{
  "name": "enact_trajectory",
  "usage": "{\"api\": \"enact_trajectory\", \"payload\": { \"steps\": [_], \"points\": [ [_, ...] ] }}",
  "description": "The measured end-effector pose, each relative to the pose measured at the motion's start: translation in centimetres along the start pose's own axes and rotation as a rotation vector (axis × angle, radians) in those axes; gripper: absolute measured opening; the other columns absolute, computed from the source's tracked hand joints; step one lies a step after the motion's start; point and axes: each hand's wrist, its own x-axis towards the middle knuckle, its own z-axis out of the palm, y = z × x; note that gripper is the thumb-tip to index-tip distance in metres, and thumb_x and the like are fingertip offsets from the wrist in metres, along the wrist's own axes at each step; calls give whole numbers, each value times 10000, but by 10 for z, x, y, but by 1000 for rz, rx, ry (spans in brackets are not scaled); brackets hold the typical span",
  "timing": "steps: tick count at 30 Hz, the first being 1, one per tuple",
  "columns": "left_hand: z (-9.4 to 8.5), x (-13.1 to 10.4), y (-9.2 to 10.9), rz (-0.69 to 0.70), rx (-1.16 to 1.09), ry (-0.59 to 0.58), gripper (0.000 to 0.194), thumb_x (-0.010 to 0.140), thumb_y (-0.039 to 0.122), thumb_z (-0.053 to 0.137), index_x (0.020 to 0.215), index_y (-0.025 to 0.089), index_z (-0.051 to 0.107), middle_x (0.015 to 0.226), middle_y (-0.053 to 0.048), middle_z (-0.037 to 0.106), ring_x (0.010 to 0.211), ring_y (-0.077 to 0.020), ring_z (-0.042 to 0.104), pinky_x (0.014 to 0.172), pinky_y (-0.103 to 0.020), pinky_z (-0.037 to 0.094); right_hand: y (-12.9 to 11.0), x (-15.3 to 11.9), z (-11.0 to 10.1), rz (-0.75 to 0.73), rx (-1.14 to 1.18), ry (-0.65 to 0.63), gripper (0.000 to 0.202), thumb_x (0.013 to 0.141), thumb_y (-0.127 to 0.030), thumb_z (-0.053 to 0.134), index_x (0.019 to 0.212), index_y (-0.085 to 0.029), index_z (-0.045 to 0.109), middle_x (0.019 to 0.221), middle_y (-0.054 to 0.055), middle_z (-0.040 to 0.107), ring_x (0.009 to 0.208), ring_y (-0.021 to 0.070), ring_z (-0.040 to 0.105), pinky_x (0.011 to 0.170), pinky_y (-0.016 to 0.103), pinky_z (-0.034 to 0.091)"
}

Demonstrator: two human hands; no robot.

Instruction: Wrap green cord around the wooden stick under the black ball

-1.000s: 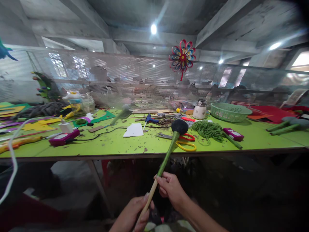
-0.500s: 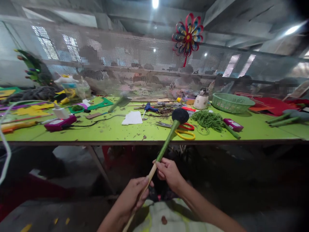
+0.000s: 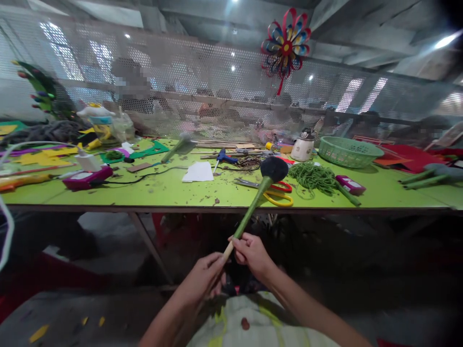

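Between my hands a pale wooden stick (image 3: pixel 228 251) slants up and away from me. Its upper part is wrapped in green yarn (image 3: pixel 249 212), and a dark grey rounded head (image 3: pixel 274 172) tops it, over the table edge. My left hand (image 3: pixel 208 272) is closed around the bare lower part of the stick. Higher up, my right hand (image 3: pixel 251 251) pinches the stick where the green wrap ends. Behind the dark head lie scissors (image 3: pixel 277 198) with red and yellow handles. A loose pile of green yarn (image 3: pixel 314 177) is to their right.
On the yellow-green table (image 3: pixel 159 193) lie a blue glue gun (image 3: pixel 224 157), white paper (image 3: pixel 198 172) and a magenta box (image 3: pixel 88 178) with a cable. A green basket (image 3: pixel 350 153) stands at the back right beside a white pot (image 3: pixel 303 147). A perforated screen (image 3: pixel 202 86) rises behind.
My left hand has slid up the stick, closer to my right hand, so less bare wood shows between them. The view has shifted slightly.
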Motion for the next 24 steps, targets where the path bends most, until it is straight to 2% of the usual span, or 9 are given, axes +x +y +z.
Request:
{"api": "enact_trajectory", "payload": {
  "steps": [2, 4, 8, 11, 14, 17, 19, 21, 24],
  "points": [
    [7, -1, 7, 154, 194, 166, 374, 758, 474, 613, 907, 132, 637, 514, 54, 514, 395, -63, 426, 391, -164, 296, 0, 0, 1, -3, -24, 19, 344, 746, -429, 666, 823, -100, 598, 386, -96, 397, 364, 41, 268, 397, 204, 184],
    [11, -2, 13, 184, 251, 200, 374, 758, 476, 611, 884, 126, 650, 479, 71, 463, 381, -52, 373, 384, -163, 268, -1, 0, 1, -6, -14, 10, 355, 746, -435, 664, 849, -100, 607, 391, -96, 397, 369, 43, 270, 398, 202, 187],
    [8, -5, 16, -28, -39, -31, 368, 801, 500, 538, 849, 144, 616, 439, 90, 412, 295, -24, 221, 318, -164, 143, -4, -3, -1, 10, -1, -46, 352, 759, -430, 655, 890, -105, 617, 419, -78, 438, 371, 43, 294, 392, 195, 182],
    [3, -3, 14, -38, -113, -87, 363, 810, 493, 521, 824, 141, 610, 454, 77, 429, 288, -19, 218, 314, -164, 157, -4, -4, -2, -4, -33, -45, 325, 775, -429, 638, 841, -112, 606, 420, -66, 465, 354, 38, 294, 374, 193, 159],
    [3, 1, 11, 7, -42, 1, 365, 787, 483, 558, 821, 125, 623, 498, 44, 489, 329, -44, 347, 342, -163, 239, -2, -2, -2, -5, -60, -7, 328, 754, -442, 654, 746, -123, 573, 415, -73, 452, 353, 32, 285, 372, 186, 167],
    [8, 5, 12, 141, 56, 159, 399, 746, 428, 636, 1044, 164, 611, 581, 43, 536, 450, -86, 461, 413, -171, 326, -1, 0, -1, 9, -84, 36, 345, 722, -446, 680, 710, -124, 557, 416, -76, 447, 363, 32, 296, 374, 176, 191],
    [13, 6, 14, 256, 190, 253, 474, 751, 408, 635, 1165, 182, 588, 651, 26, 585, 511, -101, 478, 469, -191, 360, -2, 0, 0, 19, -99, 48, 350, 715, -451, 684, 708, -126, 554, 413, -73, 457, 357, 32, 301, 368, 171, 199],
    [16, 7, 17, 313, 299, 291, 466, 779, 416, 595, 1164, 155, 618, 694, 0, 612, 546, -109, 473, 511, -209, 367, -3, 0, 0, 29, -111, 45, 355, 718, -462, 677, 715, -130, 551, 403, -70, 471, 335, 31, 293, 350, 169, 193],
    [19, 8, 20, 251, 298, 273, 519, 780, 462, 572, 1154, 106, 633, 558, 32, 522, 465, -86, 384, 446, -203, 291, -2, -2, -5, 23, -132, 19, 359, 733, -479, 656, 735, -134, 557, 402, -57, 502, 304, 35, 301, 325, 172, 183]
  ]
}}
